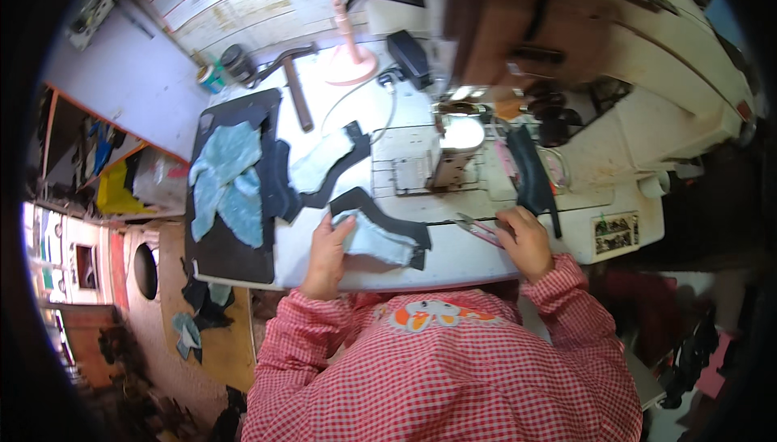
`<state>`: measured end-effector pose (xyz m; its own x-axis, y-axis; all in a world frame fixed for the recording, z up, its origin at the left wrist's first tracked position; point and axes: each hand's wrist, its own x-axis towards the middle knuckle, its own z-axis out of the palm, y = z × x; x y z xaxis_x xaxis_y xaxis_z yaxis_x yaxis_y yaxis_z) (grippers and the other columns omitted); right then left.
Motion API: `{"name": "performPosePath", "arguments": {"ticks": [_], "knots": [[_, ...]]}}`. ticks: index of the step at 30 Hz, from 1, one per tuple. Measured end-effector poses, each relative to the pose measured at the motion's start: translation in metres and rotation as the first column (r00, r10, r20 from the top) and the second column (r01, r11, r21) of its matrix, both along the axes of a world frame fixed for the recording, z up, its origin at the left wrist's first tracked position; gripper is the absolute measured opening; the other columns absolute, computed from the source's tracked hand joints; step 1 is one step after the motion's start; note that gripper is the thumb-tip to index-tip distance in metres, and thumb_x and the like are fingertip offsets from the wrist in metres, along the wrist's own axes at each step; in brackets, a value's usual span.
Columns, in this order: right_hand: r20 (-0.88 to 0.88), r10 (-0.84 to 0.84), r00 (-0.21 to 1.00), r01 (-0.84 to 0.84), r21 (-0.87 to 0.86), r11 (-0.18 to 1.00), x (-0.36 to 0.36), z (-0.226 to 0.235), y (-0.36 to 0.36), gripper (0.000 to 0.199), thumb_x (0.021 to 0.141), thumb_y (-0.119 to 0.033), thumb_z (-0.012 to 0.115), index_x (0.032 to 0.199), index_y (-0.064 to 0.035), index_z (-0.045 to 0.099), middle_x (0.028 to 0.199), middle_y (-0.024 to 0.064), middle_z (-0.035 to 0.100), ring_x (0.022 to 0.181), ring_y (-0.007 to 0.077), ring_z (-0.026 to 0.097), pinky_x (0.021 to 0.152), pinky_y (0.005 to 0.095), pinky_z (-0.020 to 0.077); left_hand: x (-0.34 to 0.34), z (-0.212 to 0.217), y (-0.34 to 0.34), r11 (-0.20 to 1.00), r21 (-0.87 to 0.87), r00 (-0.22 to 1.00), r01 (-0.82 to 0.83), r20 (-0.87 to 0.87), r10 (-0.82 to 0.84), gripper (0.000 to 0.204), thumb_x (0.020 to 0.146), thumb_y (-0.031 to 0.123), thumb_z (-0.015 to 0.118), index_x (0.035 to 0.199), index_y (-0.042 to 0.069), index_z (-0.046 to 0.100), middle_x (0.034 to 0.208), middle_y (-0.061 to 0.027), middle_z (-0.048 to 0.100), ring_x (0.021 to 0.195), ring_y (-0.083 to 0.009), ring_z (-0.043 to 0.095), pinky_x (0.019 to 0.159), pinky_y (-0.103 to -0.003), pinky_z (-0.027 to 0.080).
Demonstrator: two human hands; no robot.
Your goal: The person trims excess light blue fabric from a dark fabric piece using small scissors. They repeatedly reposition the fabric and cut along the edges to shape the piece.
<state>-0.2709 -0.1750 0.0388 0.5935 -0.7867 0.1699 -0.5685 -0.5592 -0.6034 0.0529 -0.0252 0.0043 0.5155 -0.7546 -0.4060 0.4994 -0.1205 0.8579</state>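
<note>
My left hand [322, 260] is closed on the left end of a curved cut piece [380, 237], pale blue fleece over black material, at the table's front edge. My right hand [524, 241] has its fingers curled over the handle end of small thread snips [479, 230], whose blades point left. Left of the sewing machine's needle area [455, 155] lies another black piece with pale fleece [322, 163]. A long dark curved piece [530, 173] rests just beyond my right hand.
Loose blue fleece pieces [228, 171] lie on a black sheet [235, 260] at the left. Behind stand a hammer [297, 94], a pink lamp stand [352, 65], a black box [409, 59] and small jars [237, 63]. The machine's body [518, 29] overhangs the back right.
</note>
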Motion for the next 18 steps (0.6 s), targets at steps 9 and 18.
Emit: {"name": "performPosePath", "arguments": {"ticks": [9, 18], "knots": [[-0.162, 0.113, 0.98, -0.155, -0.276, 0.949, 0.02, -0.014, 0.018, 0.027, 0.075, -0.004, 0.064, 0.102, -0.0037, 0.064, 0.099, 0.0104, 0.06, 0.094, 0.0315, 0.058, 0.081, 0.0423, 0.0484, 0.01, -0.006, 0.004, 0.999, 0.034, 0.986, -0.016, 0.167, 0.01, 0.021, 0.097, 0.016, 0.061, 0.11, 0.002, 0.07, 0.089, 0.0047, 0.065, 0.074, -0.0033, 0.054, 0.065, -0.02, 0.043], [0.256, -0.072, 0.964, -0.024, 0.354, 0.935, 0.034, -0.017, 0.025, 0.011, 0.087, -0.002, 0.054, 0.097, -0.0008, 0.058, 0.083, 0.0118, 0.062, 0.071, 0.0258, 0.062, 0.066, 0.0355, 0.0496, 0.016, 0.014, 0.013, 0.989, -0.066, 0.966, -0.132, -0.23, 0.114, 0.018, 0.095, 0.01, 0.057, 0.111, 0.003, 0.063, 0.095, -0.0043, 0.07, 0.074, -0.0118, 0.065, 0.067, -0.025, 0.054]]}}
